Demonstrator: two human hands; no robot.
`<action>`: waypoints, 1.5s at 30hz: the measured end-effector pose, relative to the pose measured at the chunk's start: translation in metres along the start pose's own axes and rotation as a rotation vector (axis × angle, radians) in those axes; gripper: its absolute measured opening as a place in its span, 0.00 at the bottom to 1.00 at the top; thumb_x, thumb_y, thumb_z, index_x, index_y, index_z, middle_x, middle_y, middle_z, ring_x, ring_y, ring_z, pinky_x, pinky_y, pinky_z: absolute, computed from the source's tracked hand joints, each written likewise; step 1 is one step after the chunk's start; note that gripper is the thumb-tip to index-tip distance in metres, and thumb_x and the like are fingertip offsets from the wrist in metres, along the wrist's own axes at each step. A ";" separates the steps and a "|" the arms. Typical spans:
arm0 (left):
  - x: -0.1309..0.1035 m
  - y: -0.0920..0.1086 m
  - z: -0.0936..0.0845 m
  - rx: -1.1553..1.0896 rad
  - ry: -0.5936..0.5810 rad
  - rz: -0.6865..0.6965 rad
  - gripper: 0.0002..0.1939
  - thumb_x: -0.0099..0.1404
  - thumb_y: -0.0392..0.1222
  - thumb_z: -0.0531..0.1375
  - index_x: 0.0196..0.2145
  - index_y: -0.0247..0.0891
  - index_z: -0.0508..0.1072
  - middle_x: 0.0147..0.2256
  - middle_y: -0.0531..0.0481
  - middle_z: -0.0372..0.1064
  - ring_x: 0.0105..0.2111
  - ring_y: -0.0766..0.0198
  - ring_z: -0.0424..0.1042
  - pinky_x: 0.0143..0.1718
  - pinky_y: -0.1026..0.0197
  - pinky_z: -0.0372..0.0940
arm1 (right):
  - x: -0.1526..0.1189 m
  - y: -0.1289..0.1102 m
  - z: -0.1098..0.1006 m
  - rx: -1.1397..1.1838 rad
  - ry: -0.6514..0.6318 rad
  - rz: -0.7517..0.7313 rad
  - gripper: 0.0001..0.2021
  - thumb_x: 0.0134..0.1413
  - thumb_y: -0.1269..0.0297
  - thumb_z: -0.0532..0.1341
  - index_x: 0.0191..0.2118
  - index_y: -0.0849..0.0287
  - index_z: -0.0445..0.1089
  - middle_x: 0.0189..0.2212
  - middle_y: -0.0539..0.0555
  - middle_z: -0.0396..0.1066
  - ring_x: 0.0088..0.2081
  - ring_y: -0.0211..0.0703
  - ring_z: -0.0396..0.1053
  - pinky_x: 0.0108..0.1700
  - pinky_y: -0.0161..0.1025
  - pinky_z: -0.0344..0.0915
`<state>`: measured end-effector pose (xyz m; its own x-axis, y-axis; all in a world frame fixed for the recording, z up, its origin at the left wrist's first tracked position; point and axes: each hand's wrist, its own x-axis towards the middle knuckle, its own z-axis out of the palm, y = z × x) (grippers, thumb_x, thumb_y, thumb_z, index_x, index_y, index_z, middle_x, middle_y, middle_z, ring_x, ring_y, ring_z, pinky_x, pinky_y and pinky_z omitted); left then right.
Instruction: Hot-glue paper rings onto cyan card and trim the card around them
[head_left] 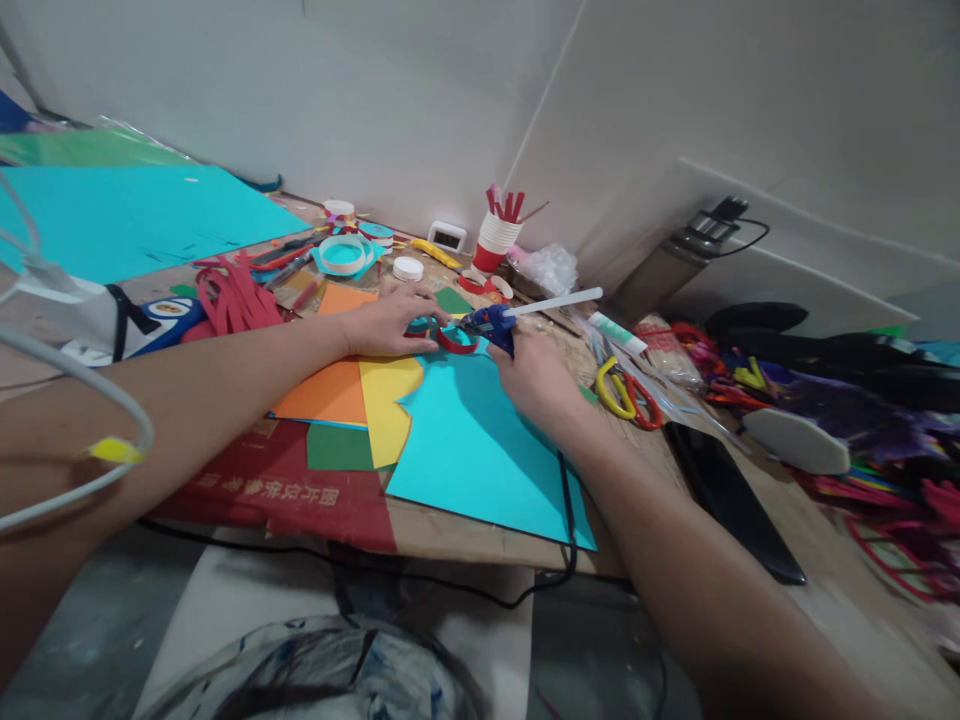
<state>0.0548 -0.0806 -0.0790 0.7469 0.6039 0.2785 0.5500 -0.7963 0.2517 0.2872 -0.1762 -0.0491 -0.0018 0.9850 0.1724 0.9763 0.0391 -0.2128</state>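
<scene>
My right hand is wrapped round a blue glue gun, with a long white glue stick jutting from its back. The gun's nozzle points left, over a small red ring that has turquoise inside it. Beside the ring, my left hand is closed, its fingertips at the ring and a small turquoise piece. Beneath the hands lie a turquoise sheet, a yellow cut sheet, an orange sheet and a green one.
Behind stand a red-and-white cup stack, a small clock and a tape roll. To the right are scissors, a black phone and a bottle. A black cord hangs over the front edge.
</scene>
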 end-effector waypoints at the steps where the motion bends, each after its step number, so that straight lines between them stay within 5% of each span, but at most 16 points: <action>1: 0.000 0.000 0.000 -0.001 0.001 0.001 0.27 0.68 0.56 0.61 0.59 0.42 0.75 0.60 0.36 0.67 0.64 0.42 0.60 0.64 0.41 0.52 | 0.000 0.001 0.001 -0.004 -0.003 0.003 0.18 0.67 0.61 0.57 0.57 0.62 0.70 0.50 0.66 0.77 0.51 0.62 0.74 0.52 0.51 0.68; 26: -0.001 0.004 -0.006 -0.030 0.035 -0.035 0.25 0.69 0.54 0.60 0.58 0.40 0.74 0.59 0.39 0.71 0.63 0.46 0.62 0.65 0.45 0.52 | -0.011 0.010 -0.016 0.049 0.078 0.037 0.15 0.65 0.59 0.60 0.50 0.65 0.75 0.48 0.68 0.78 0.49 0.62 0.74 0.46 0.45 0.65; 33: 0.007 0.010 -0.024 0.047 0.171 -0.384 0.19 0.73 0.50 0.53 0.49 0.37 0.78 0.50 0.41 0.77 0.53 0.51 0.72 0.54 0.54 0.62 | -0.007 0.019 -0.011 0.155 0.069 0.055 0.15 0.64 0.58 0.61 0.49 0.61 0.75 0.43 0.65 0.79 0.45 0.59 0.74 0.41 0.43 0.63; 38: 0.007 0.005 -0.041 0.179 0.000 -0.709 0.17 0.71 0.43 0.52 0.48 0.37 0.78 0.48 0.40 0.78 0.46 0.51 0.75 0.44 0.57 0.65 | -0.001 0.027 -0.001 0.320 0.019 0.074 0.12 0.61 0.58 0.62 0.46 0.59 0.74 0.39 0.60 0.78 0.39 0.54 0.74 0.38 0.42 0.62; 45: 0.006 0.008 -0.051 0.251 -0.201 -0.767 0.19 0.69 0.42 0.54 0.51 0.37 0.79 0.51 0.42 0.78 0.50 0.51 0.75 0.42 0.61 0.65 | 0.003 0.032 -0.001 0.588 -0.063 0.157 0.08 0.60 0.59 0.62 0.38 0.58 0.73 0.25 0.50 0.72 0.26 0.40 0.67 0.28 0.36 0.59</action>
<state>0.0445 -0.0815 -0.0281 0.1699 0.9834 -0.0631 0.9829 -0.1645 0.0830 0.3185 -0.1718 -0.0543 0.1024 0.9938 0.0424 0.6833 -0.0393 -0.7291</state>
